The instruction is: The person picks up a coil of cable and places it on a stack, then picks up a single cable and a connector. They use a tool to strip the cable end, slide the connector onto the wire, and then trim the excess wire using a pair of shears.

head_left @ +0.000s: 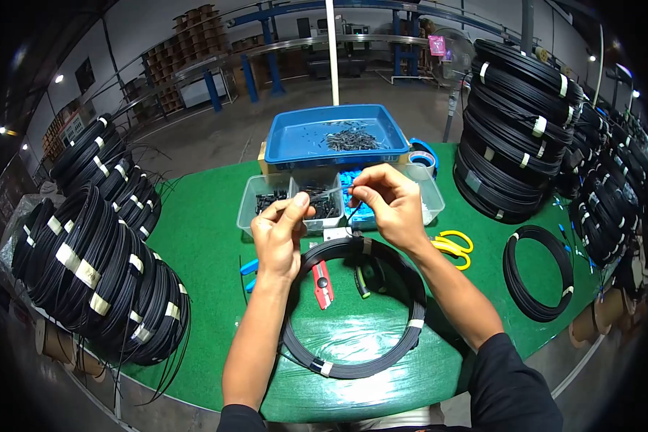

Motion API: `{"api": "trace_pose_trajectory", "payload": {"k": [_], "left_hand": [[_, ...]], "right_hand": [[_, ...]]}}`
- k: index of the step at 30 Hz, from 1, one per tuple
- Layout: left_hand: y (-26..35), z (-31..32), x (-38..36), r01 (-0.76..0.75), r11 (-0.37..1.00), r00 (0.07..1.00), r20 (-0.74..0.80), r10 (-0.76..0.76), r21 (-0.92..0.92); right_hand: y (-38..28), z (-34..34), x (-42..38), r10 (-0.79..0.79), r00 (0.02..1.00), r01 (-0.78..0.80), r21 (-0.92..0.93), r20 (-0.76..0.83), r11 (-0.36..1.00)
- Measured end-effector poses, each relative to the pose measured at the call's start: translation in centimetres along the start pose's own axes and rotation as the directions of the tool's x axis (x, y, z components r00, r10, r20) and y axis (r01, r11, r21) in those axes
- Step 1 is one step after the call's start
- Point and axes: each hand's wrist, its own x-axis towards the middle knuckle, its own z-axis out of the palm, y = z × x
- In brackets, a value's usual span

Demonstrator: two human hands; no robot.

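Observation:
A coil of black cable (pixel 354 370) bound with white tape lies on the green table in front of me. Above its far edge, my right hand (pixel 390 205) pinches a thin black cable end. My left hand (pixel 279 234) is raised beside it, thumb and fingers pressed together; what it holds, if anything, is too small to make out. Behind the hands stand clear bins with black parts (pixel 324 205) and blue parts (pixel 351 178). Inside the coil are a red tool (pixel 322 284) and a black-and-green tool (pixel 367 281).
Stacks of cable coils stand at left (pixel 101 273) and right (pixel 515 129). A blue tray (pixel 288 137) with black pieces sits behind the bins. Yellow-handled scissors (pixel 453 248), a tape roll (pixel 422 158) and a smaller coil (pixel 538 313) are at the right.

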Motion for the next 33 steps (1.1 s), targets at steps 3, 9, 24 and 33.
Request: {"api": "trace_pose_trajectory", "payload": {"k": [3, 9, 24, 33], "left_hand": [[-0.2, 1.0, -1.1, -0.115, 0.993, 0.99, 0.092, 0.111, 0.034], [1.9, 2.9, -3.4, -0.248, 0.963, 0.95, 0.223, 0.22, 0.103], [3.6, 1.0, -1.0, -0.809, 0.555, 0.566, 0.513, 0.645, 0.196], [3.1, 1.8, -1.7, -0.825, 0.523, 0.544, 0.547, 0.637, 0.213]], "right_hand": [[-2.1, -0.4, -0.8, -0.148, 0.988, 0.152, -0.158, 0.033, 0.976], [-4.2, -0.2, -1.4, -0.439, 0.876, 0.48, -0.264, 0.199, 0.837], [-4.8, -3.3, -1.0, -0.228, 0.953, 0.293, -0.421, 0.198, 0.858], [-4.8, -3.2, -0.8, -0.301, 0.92, 0.386, -0.46, 0.249, 0.799]]}}
